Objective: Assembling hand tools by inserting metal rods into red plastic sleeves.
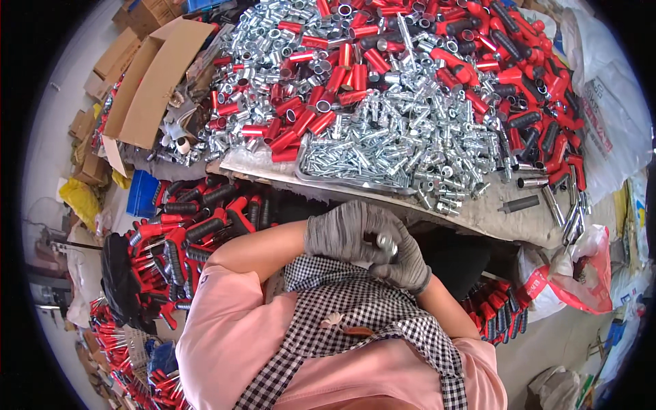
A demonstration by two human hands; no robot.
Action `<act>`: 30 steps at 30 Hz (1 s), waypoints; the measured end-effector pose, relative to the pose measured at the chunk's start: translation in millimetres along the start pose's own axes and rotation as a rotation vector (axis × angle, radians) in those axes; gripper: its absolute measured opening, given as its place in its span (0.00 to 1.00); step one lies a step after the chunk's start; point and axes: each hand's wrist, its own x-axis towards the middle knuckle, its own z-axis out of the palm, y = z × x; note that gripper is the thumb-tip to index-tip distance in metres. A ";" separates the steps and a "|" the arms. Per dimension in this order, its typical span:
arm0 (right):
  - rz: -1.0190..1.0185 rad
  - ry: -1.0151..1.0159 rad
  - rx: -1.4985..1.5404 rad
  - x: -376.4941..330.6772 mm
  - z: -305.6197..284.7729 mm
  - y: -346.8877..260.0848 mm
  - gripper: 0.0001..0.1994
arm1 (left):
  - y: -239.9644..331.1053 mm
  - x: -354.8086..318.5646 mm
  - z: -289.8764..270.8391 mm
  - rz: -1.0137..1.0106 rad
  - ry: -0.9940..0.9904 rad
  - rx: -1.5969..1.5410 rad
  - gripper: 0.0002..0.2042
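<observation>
Both hands wear grey knit gloves and meet just below the bench edge, near picture centre. The left hand curls over from the 9 o'clock side, fingers folded down. The right hand closes from 4 o'clock, and between them they pinch a small shiny metal sleeve, round-ended and bright, of which only the tip shows.

The bench, covered in a pale, scuffed sheet, fills the upper half. At 12 o'clock lies a heap of short zinc-bright metal tubes, mixed with glossy red cylindrical sleeves. Toward 1 o'clock are red handles with black ribbed grips. A shallow metal tray at the near edge holds silver bolts.

At 10 o'clock are flattened brown cardboard boxes, plain and matte. At 3 o'clock slumps a white woven sack with red print, and below it, at 4 o'clock, a crumpled red and white plastic bag. At 8 o'clock more red and black handles pile by a blue crate.
</observation>
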 end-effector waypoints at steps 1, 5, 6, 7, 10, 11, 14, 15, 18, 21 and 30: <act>0.000 -0.003 -0.002 -0.4 -1.8 -2.3 0.45 | -1.3 1.2 -2.2 -0.078 0.010 -0.014 0.15; 0.057 0.282 0.131 -1.5 -6.5 -10.6 0.32 | 1.3 18.1 -58.1 -0.013 0.209 0.581 0.28; 0.171 0.294 0.245 -0.7 -14.1 -28.8 0.30 | -7.8 25.4 -78.8 -0.001 0.211 0.580 0.28; 0.151 0.402 0.289 8.6 -12.4 -45.8 0.27 | -20.6 34.3 -102.1 -0.177 0.282 0.886 0.28; 0.133 0.808 0.674 16.9 -19.4 -84.7 0.18 | -81.6 47.2 -159.9 -0.424 0.262 1.373 0.28; 0.100 0.756 0.628 10.9 -18.8 -84.8 0.18 | -87.9 54.2 -163.6 -0.570 0.160 1.350 0.28; 0.088 0.437 0.270 -7.8 18.0 -94.2 0.21 | -126.8 44.0 -177.3 -0.480 0.159 1.370 0.22; 0.146 0.431 0.160 -16.2 27.8 -99.0 0.21 | -125.7 48.5 -175.8 -0.464 0.166 1.353 0.21; 0.160 0.443 -0.052 -35.7 7.0 -89.1 0.27 | -116.2 49.5 -172.9 -0.337 0.463 1.149 0.16; 0.073 0.482 -0.309 -48.1 -17.4 -87.1 0.24 | -61.6 40.1 -145.6 -0.400 0.319 0.713 0.15; -0.116 0.213 -0.929 -31.3 -21.5 -77.7 0.16 | 7.4 -4.7 -34.0 -0.210 -0.188 0.541 0.23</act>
